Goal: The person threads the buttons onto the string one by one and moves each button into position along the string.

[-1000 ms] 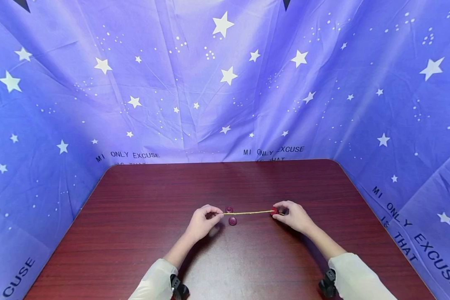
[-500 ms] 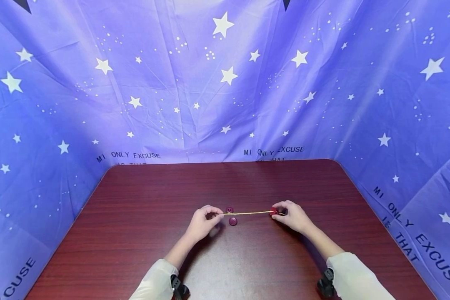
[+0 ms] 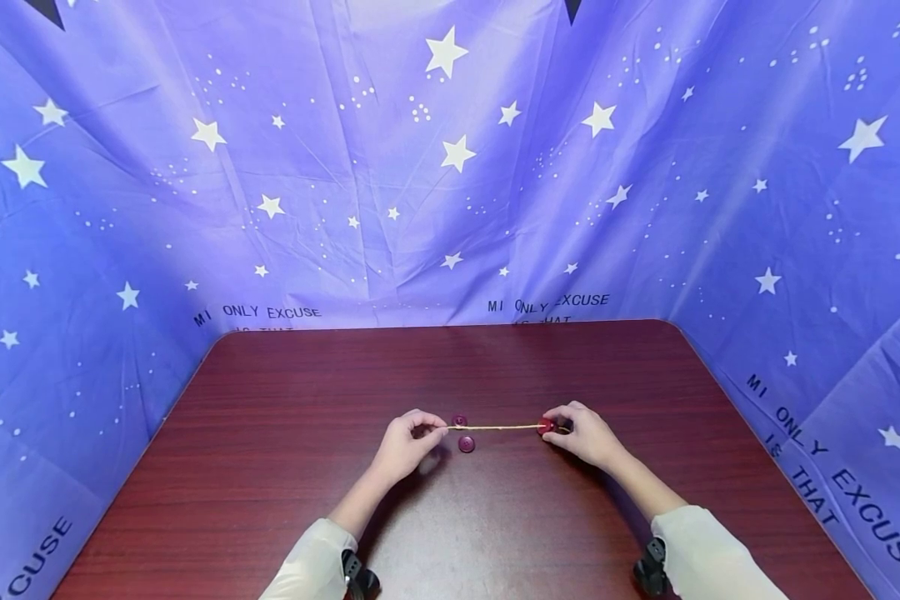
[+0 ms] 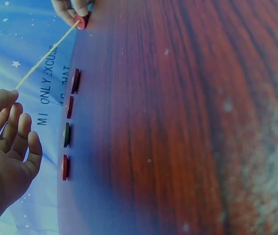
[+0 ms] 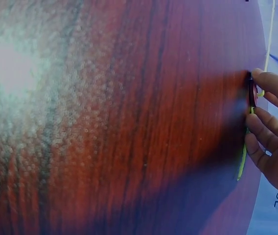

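Note:
My left hand (image 3: 407, 443) pinches one end of a yellow string (image 3: 498, 427) between thumb and index finger. The string runs taut across to a red button (image 3: 546, 426), which the fingertips of my right hand (image 3: 587, 433) grip by its rim. From the right wrist view, the string passes through this button, and a loose yellow tail (image 5: 242, 159) hangs beyond it near the table. Beneath the string by my left fingertips, two dark red buttons (image 3: 467, 444) show on the tabletop. The left wrist view reveals several buttons in a row, among them a dark greenish one (image 4: 67, 134).
The reddish-brown wooden table (image 3: 307, 367) has rounded far corners. A blue-purple star-printed curtain (image 3: 390, 167) hangs round its back and sides. Black wrist cameras (image 3: 652, 567) sit at both light-coloured cuffs.
My right fingertips and the red button have shifted slightly left and nearer to me. My left hand keeps its place, and the string stays stretched.

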`<state>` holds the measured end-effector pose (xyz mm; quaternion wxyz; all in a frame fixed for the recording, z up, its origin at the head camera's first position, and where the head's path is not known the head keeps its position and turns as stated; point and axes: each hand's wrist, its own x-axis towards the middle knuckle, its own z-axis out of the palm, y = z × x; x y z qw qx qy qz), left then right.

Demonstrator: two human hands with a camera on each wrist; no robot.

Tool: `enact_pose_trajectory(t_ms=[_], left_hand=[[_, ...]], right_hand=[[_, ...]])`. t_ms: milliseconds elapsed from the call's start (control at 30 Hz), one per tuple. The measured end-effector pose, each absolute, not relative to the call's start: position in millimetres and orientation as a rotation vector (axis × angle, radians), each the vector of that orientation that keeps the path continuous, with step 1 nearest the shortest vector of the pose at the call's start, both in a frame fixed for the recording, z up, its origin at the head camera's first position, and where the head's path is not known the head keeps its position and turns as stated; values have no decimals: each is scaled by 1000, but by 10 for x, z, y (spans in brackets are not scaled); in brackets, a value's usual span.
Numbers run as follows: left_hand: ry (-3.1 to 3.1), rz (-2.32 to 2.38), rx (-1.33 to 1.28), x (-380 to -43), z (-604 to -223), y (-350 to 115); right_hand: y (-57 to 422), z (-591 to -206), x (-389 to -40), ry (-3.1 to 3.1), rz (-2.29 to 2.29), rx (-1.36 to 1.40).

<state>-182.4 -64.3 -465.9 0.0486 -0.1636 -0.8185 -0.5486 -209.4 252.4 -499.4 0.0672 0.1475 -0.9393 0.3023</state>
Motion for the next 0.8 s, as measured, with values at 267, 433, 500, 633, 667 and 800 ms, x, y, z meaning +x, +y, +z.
enact_pose_trajectory(t_ms=[267,433,500,633,667,800], left_hand=[[-2494,-1676,-494,-1818,-4640,-637],[-2488,-1666,-494,-1815,-4647,-635],[-2486,-1663,-490,-1814,-4649,-633],[-2483,-1655,-489,-1815,-4646,-626],[-2482,-1653,-489,-1818,-4646,-623],[-2492,-1650,-487,-1826,-4635,-620]], right_hand=[[2529,-5002,-2100,-2855,889,442],[2525,-5003,-2093,-2864,910,435],[2528,-5003,-2090,-2862,918,438],[2538,-4994,-2083,-2850,916,447],[2542,-4993,-2083,-2846,917,446],[2558,-4988,-2100,-2829,913,442]])
